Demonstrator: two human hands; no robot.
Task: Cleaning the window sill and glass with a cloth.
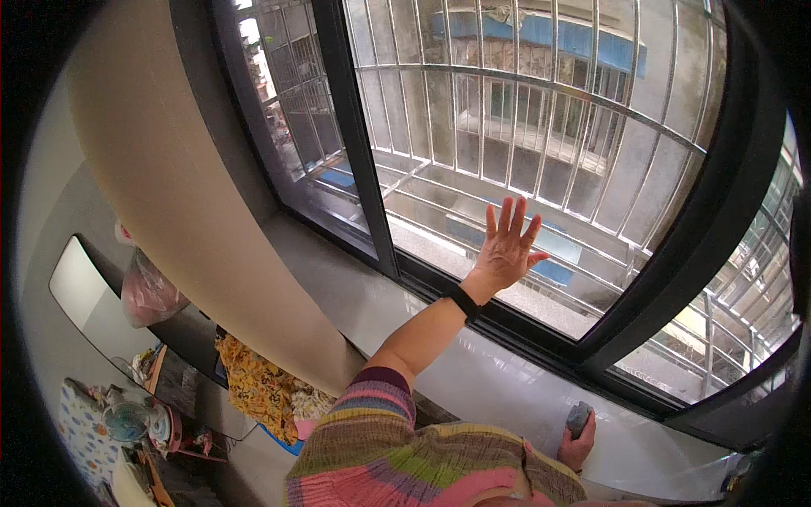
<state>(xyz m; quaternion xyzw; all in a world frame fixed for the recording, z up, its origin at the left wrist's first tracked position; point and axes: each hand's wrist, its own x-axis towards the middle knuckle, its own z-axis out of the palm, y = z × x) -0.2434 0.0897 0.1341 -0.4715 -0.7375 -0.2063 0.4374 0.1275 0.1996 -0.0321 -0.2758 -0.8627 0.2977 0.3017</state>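
Observation:
My left hand (pixel 505 252), with a black band at the wrist, is raised with its fingers spread in front of a black-framed window pane (pixel 443 127). Whether the palm touches the glass cannot be told. It holds nothing. Lower right, my right hand (pixel 578 447) grips a grey cloth (pixel 579 419), apparently bunched up, over the glossy light window sill (pixel 507 386). Most of the right forearm is hidden by the striped knitted top.
Metal security bars (pixel 551 85) stand outside the window. A beige wall edge (pixel 190 190) curves down on the left. Beyond it are a hanging plastic bag (pixel 149 291), a mirror (pixel 95 298), yellow patterned fabric (pixel 253 386) and a small fan (pixel 127 419).

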